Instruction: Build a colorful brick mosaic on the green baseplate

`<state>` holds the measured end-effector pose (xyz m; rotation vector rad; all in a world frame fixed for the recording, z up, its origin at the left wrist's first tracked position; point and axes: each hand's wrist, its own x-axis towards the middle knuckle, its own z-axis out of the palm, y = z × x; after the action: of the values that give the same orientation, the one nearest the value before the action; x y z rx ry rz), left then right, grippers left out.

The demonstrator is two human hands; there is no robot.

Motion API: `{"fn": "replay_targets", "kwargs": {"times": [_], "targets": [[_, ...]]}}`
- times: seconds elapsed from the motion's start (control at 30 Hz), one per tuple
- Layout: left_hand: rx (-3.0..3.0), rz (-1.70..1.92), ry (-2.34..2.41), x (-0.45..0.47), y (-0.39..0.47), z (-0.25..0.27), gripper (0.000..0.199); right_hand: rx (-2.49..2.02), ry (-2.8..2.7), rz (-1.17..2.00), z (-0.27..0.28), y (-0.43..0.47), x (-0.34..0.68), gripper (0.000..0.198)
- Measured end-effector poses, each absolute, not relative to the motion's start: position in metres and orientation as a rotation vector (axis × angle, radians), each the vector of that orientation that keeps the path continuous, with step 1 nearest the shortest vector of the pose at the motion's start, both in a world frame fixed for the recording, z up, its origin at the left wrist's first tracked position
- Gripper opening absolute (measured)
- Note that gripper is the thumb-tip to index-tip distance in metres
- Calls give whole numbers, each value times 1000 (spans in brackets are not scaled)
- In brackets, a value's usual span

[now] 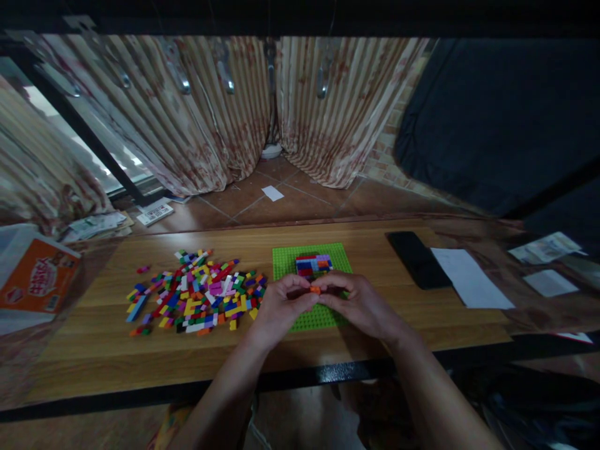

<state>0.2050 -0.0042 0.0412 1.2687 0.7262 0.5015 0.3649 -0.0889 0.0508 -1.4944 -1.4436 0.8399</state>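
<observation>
Between my two hands is a small orange toy brick (315, 289), pinched from both sides by the fingertips. My left hand (282, 305) has its thumb and fingers closed on the brick's left side. From the right, my right hand (355, 300) grips the same brick with thumb and forefinger. Both hands are over the front half of a green studded baseplate (285, 255). Just beyond the fingers, a multicoloured block of joined bricks (307, 265) in red, blue, purple and orange stands on the plate; its near side is partly hidden by my hands.
A heap of loose coloured bricks (210, 290) spreads over the wooden table (140, 369) left of the plate. To the right lie a black phone-like slab (417, 259) and a white paper sheet (471, 278). An orange-and-white box (40, 275) stands beyond the table's left end.
</observation>
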Motion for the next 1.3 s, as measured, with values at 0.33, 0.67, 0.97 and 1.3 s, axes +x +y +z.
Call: {"fn": "replay_targets", "kwargs": {"times": [0.33,0.67,0.97,1.3], "targets": [[1411,619,858,196,13,38,20,-1701,-1132,854,37,-105,407,23],[1539,618,915,192,23,26,16,-1661,-1177,805,34,-98,399,21],[1691,600,901,191,20,22,13,-1639,-1529,369,33,-81,369,14],[1937,563,980,194,12,31,18,-1719,-1678,121,17,-70,353,18]]}}
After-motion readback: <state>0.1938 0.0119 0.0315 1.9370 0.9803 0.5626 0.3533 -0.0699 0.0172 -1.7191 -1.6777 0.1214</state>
